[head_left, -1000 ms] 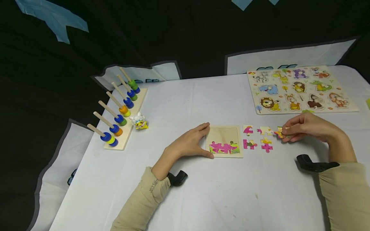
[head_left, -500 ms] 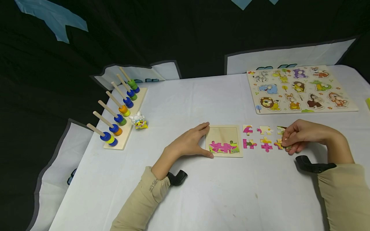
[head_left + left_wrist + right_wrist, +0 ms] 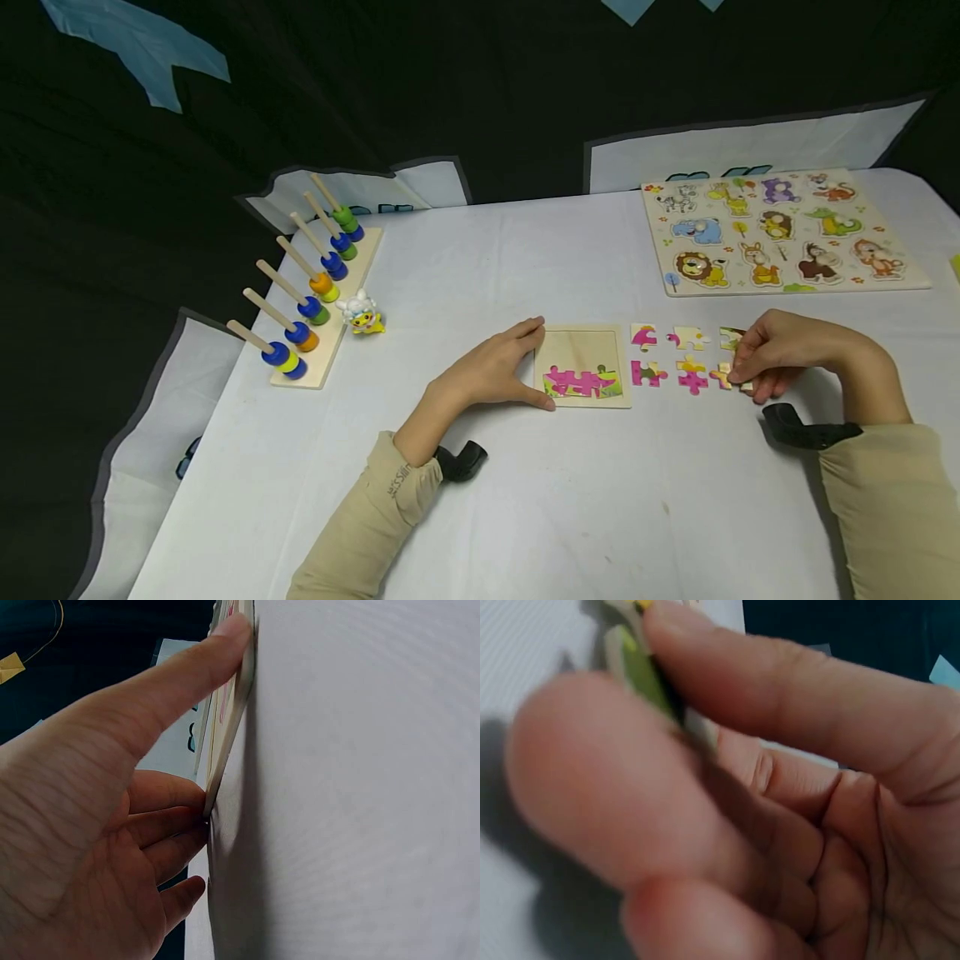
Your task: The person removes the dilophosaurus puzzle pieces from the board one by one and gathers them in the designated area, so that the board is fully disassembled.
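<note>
In the head view my left hand [image 3: 491,367] rests at the left side of a small wooden puzzle tray [image 3: 581,342], thumb at the near corner and index finger at the far corner. The left wrist view shows the thumb over the tray's rim [image 3: 225,750], the other fingertips against its edge. Pink and green pieces [image 3: 581,383] fill the tray's near part. My right hand [image 3: 798,354] pinches a puzzle piece [image 3: 722,375], partly hidden by the fingers; its green face [image 3: 646,682] shows between thumb and finger. Just beyond lies another puzzle piece [image 3: 730,337].
Between tray and right hand lie several loose pieces [image 3: 690,337] in two rows. An animal puzzle board [image 3: 780,250] is at the back right. On the left stands a wooden peg stand [image 3: 330,350] with coloured rings, a small toy figure [image 3: 362,314] beside it.
My right hand has come toward the near side with its piece, from the far row to the near row. The end piece of the far row now shows. My left hand keeps its place.
</note>
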Demonstrator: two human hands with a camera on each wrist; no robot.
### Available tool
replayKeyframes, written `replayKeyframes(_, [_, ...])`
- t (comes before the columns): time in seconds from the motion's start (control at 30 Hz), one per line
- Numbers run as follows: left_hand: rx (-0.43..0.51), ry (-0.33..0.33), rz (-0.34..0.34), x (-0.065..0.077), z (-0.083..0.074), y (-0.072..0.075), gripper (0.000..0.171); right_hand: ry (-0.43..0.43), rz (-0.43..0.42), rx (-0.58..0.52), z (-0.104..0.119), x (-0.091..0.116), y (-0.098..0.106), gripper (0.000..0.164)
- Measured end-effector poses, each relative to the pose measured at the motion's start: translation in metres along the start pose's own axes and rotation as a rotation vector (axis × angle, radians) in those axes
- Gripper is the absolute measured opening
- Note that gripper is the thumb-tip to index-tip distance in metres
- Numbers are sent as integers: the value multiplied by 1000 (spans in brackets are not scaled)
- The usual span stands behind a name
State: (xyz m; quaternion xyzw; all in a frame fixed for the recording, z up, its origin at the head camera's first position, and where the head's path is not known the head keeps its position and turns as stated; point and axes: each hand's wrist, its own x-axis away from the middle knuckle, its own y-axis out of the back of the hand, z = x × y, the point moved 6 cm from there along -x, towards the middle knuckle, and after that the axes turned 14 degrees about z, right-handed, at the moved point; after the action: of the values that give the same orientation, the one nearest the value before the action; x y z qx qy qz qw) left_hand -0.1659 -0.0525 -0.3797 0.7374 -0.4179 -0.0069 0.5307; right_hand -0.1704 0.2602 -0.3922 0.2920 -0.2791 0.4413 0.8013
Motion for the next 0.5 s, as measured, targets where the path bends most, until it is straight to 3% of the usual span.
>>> replayKeyframes(0.5, [-1, 7, 3, 0, -1, 0, 104, -92, -45, 30, 1, 2, 2, 22])
